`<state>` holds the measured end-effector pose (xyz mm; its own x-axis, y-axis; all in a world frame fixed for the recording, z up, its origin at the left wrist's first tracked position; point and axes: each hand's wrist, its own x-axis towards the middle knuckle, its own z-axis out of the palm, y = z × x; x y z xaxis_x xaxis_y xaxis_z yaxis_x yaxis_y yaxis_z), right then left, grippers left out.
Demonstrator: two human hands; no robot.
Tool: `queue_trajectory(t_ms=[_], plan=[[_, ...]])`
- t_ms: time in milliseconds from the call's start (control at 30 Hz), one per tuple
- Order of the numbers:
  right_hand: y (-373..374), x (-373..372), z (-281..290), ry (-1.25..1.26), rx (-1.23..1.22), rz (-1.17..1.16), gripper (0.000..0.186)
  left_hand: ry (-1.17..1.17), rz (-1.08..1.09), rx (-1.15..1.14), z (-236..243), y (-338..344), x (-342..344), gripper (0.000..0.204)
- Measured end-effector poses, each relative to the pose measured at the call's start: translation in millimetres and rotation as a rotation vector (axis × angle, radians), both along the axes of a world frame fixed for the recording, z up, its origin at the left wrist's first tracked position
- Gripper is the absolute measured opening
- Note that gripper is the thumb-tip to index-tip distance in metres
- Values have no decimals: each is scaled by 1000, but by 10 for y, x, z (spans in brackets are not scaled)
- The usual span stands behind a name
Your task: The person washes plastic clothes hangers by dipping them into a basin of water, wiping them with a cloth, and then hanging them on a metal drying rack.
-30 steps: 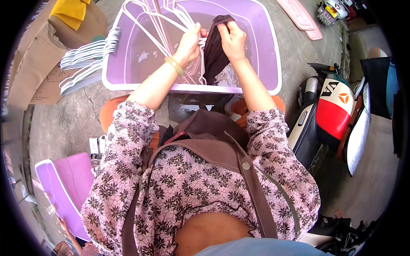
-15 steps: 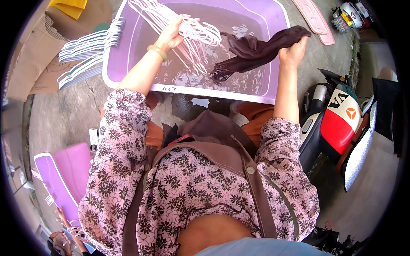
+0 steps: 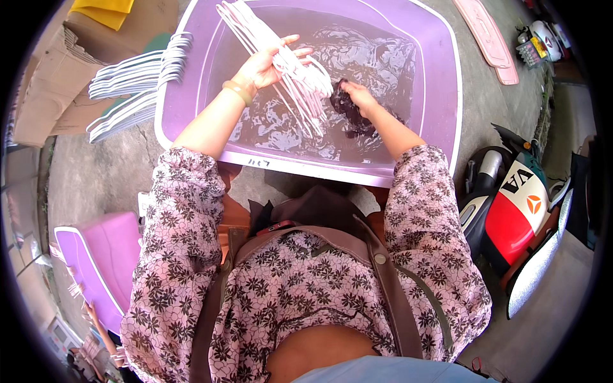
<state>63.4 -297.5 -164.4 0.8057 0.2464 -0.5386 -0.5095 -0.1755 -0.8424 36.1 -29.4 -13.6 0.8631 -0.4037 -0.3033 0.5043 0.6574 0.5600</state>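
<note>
A large purple tub (image 3: 440, 83) with a white rim stands before me, holding murky water. Over its left half, my left hand (image 3: 260, 67) grips a bundle of pale pink-white hangers (image 3: 300, 83); the fingertips stick out past them, and their lower ends reach down to the water. Just right of the bundle, my right hand (image 3: 359, 97) is closed on a dark brown wet cloth (image 3: 352, 116), which lies bunched and partly under the surface. The cloth touches or nearly touches the hanger hooks; I cannot tell which.
Several white hangers (image 3: 131, 73) hook over the tub's left rim. Cardboard (image 3: 51, 89) lies beyond them at the left. A second purple tub (image 3: 96, 274) is at lower left, near another person's arm (image 3: 101, 329). On the right are a red-and-white scooter (image 3: 514, 217) and a pink board (image 3: 488, 41).
My right hand has moved left and down from the tub's right rim, lowering the stretched cloth into the water beside the hangers. My left hand keeps the bundle, shifted slightly.
</note>
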Motion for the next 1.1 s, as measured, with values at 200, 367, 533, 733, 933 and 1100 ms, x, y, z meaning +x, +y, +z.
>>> queue_trajectory(t_ms=[200,367,533,733,933,1100], plan=[[175,44,1717,-53,657,164,20,-19,-119,17,95,-173,-109,39],[381,-70,1751,-498,116,890,29,-61,-131,24,24,-278,-46,26],[462,-208,1793,-1273,-38,699,23,-30,-77,131,179,-348,-216,32],[515,-293,1849,-1358,-16,489,17,-8,-32,73,279,-318,-218,34],[439,-348,1827,-1278,-31,446,15,2,-14,150,191,-409,-237,33],[342,-53,1346,-929,94,-93,21,-19,-50,252,346,-194,-66,30]])
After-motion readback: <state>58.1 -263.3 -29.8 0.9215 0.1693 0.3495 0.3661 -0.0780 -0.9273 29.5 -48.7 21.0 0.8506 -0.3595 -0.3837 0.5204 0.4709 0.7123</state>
